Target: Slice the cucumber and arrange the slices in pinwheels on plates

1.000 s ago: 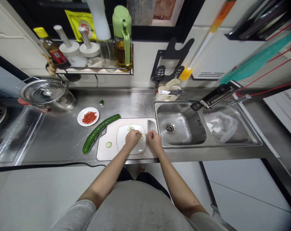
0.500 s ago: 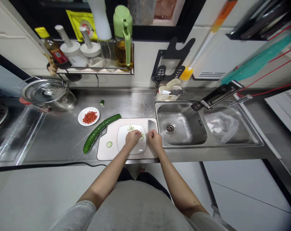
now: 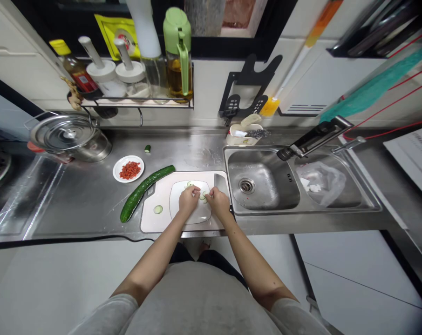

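A white square plate lies on a pale cutting board at the counter's front edge. Thin cucumber slices rest on the plate. My left hand is over the plate, fingers curled and pinched at the slices near its far side. My right hand has its fingertips pinched on a slice at the plate's right part. A single slice lies on the board to the left. A knife blade shows just beyond my right hand. A long cucumber lies slanted left of the board.
A small dish of red bits and a cucumber end sit behind the cucumber. A lidded steel pot stands at the left. The sink is right of the board, with a plastic bag in the second basin. Bottles fill a wall rack.
Both hands have shifted a little toward the plate's middle and far side; my right hand came left off the board's right edge onto the plate.
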Demonstrator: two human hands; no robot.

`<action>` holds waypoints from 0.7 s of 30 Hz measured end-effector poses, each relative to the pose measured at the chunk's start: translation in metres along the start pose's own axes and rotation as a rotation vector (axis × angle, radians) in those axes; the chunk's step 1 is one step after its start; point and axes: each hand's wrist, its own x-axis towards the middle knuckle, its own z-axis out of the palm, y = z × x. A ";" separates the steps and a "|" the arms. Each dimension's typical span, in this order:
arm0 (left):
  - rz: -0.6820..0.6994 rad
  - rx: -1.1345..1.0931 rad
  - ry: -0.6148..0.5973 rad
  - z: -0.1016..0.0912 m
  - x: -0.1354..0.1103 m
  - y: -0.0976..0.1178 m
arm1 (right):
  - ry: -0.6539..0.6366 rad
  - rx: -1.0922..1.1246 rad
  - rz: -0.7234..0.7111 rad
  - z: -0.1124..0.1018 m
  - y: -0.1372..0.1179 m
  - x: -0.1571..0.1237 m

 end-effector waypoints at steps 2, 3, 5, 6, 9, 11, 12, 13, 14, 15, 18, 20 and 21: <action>0.002 -0.023 0.046 -0.004 -0.004 -0.003 | -0.009 -0.013 0.006 0.001 0.000 0.002; -0.001 -0.038 0.069 -0.006 -0.006 -0.005 | -0.015 -0.013 0.012 0.002 0.000 0.003; -0.011 -0.071 0.113 -0.012 -0.012 -0.009 | -0.027 -0.008 0.026 0.002 0.000 0.003; -0.014 -0.088 0.133 -0.015 -0.016 -0.011 | -0.032 -0.005 0.030 0.002 0.000 0.004; -0.015 -0.125 0.181 -0.024 -0.029 -0.019 | -0.045 0.008 0.027 0.001 0.000 0.003; -0.025 -0.134 0.197 -0.030 -0.038 -0.026 | -0.047 0.017 0.019 0.001 0.000 0.003; -0.033 -0.135 0.199 -0.033 -0.043 -0.029 | -0.045 0.021 0.014 0.000 0.000 0.003; -0.039 -0.135 0.198 -0.035 -0.047 -0.033 | -0.042 0.026 0.009 0.000 0.001 0.002; -0.043 -0.132 0.196 -0.037 -0.052 -0.037 | -0.036 0.031 0.005 0.000 0.001 0.002; -0.044 -0.127 0.193 -0.038 -0.057 -0.040 | -0.031 0.037 0.002 0.000 0.001 0.002; -0.044 -0.101 0.199 -0.042 -0.069 -0.050 | -0.008 0.067 -0.005 -0.002 0.002 0.001; -0.043 -0.065 0.205 -0.045 -0.074 -0.056 | 0.009 0.104 -0.007 -0.005 0.003 0.000; -0.043 -0.039 0.213 -0.047 -0.076 -0.059 | 0.019 0.126 -0.009 -0.006 0.004 -0.001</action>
